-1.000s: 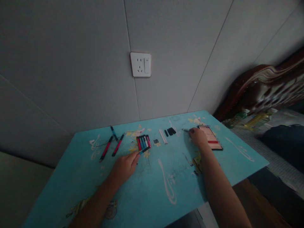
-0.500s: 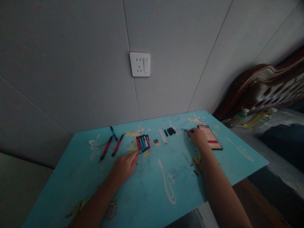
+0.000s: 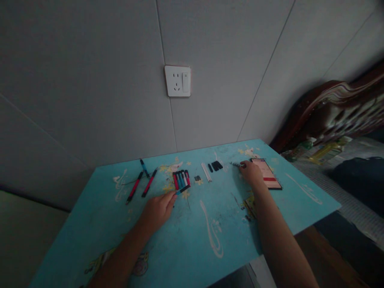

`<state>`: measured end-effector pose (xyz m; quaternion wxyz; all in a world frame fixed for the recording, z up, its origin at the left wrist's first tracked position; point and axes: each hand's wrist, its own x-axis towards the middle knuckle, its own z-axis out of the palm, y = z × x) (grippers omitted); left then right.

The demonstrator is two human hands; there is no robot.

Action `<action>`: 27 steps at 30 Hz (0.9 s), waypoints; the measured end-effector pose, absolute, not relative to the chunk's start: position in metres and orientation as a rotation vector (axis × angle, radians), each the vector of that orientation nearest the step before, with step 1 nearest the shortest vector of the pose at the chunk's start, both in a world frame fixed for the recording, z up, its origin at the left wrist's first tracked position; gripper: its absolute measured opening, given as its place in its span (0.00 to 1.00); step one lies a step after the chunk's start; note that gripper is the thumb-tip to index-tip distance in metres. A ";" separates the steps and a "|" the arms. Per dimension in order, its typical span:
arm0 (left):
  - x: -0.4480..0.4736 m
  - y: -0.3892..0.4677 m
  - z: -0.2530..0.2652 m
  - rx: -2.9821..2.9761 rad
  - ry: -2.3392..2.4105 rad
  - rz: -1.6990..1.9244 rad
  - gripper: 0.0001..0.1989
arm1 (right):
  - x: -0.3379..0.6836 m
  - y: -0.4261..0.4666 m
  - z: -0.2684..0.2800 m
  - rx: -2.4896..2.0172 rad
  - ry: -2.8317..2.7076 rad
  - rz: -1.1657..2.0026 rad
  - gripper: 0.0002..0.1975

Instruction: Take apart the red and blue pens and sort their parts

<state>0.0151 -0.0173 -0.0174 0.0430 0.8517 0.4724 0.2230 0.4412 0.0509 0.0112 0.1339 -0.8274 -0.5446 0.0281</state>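
Note:
My left hand (image 3: 159, 210) is closed around one end of a blue pen barrel (image 3: 182, 189) with a black part, held just in front of a row of red, blue and white pen barrels (image 3: 181, 179). At the right, my right hand (image 3: 251, 173) pinches at the table top, its fingertips by a row of small dark pieces (image 3: 235, 164) too small to name. Whether one of them is between the fingers is hidden. Thin white refills (image 3: 206, 172) and several short black parts (image 3: 217, 165) lie between the hands.
Two red-and-black pens (image 3: 135, 188) and a blue-and-black one (image 3: 144, 168) lie at the left. A lit phone (image 3: 267, 173) lies beside my right wrist. The blue patterned table (image 3: 192, 248) meets a grey wall with a socket (image 3: 178, 81). Bottles (image 3: 327, 150) stand at the far right.
The view has shifted very slightly. Both hands stay in nearly the same places, with the left still holding the pen barrel.

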 end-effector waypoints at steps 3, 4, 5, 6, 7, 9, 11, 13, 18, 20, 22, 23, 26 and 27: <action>0.015 -0.018 -0.017 2.589 1.440 0.695 0.16 | 0.440 0.048 0.017 -2.363 -1.540 0.064 0.19; 0.015 -0.018 -0.017 2.580 1.430 0.712 0.16 | 0.438 0.047 0.021 -2.321 -1.526 0.029 0.20; 0.016 -0.018 -0.016 2.572 1.419 0.735 0.16 | 0.432 0.045 0.025 -2.255 -1.517 -0.010 0.19; 0.016 -0.018 -0.014 2.565 1.407 0.761 0.16 | 0.424 0.042 0.030 -2.162 -1.517 -0.042 0.18; 0.017 -0.018 -0.012 2.560 1.394 0.779 0.16 | 0.412 0.038 0.035 -2.046 -1.523 -0.055 0.17; 0.018 -0.019 -0.009 2.573 1.367 0.785 0.15 | 0.381 0.029 0.044 -1.761 -1.589 0.039 0.16; 0.020 -0.020 -0.006 2.628 1.352 0.740 0.14 | 0.343 0.015 0.050 -1.491 -1.717 0.255 0.17; 0.021 -0.021 -0.004 2.733 1.347 0.664 0.13 | 0.308 0.000 0.052 -1.249 -1.952 0.477 0.16; 0.021 -0.026 0.004 2.985 1.190 0.555 0.13 | 0.265 -0.026 0.047 -0.960 -2.325 0.799 0.17; 0.021 -0.027 0.008 3.017 1.127 0.531 0.13 | 0.264 -0.028 0.040 -1.000 -2.380 0.876 0.18; 0.022 -0.028 0.010 3.029 1.104 0.525 0.13 | 0.265 -0.027 0.032 -1.047 -2.428 0.834 0.18; 0.022 -0.028 0.011 3.031 1.108 0.532 0.13 | 0.264 -0.026 0.028 -1.069 -2.453 0.757 0.17; 0.023 -0.028 0.011 3.007 1.144 0.549 0.14 | 0.260 -0.023 0.019 -1.118 -2.529 0.438 0.15; 0.023 -0.028 0.012 2.980 1.152 0.547 0.14 | 0.258 -0.022 0.018 -1.120 -2.552 0.341 0.14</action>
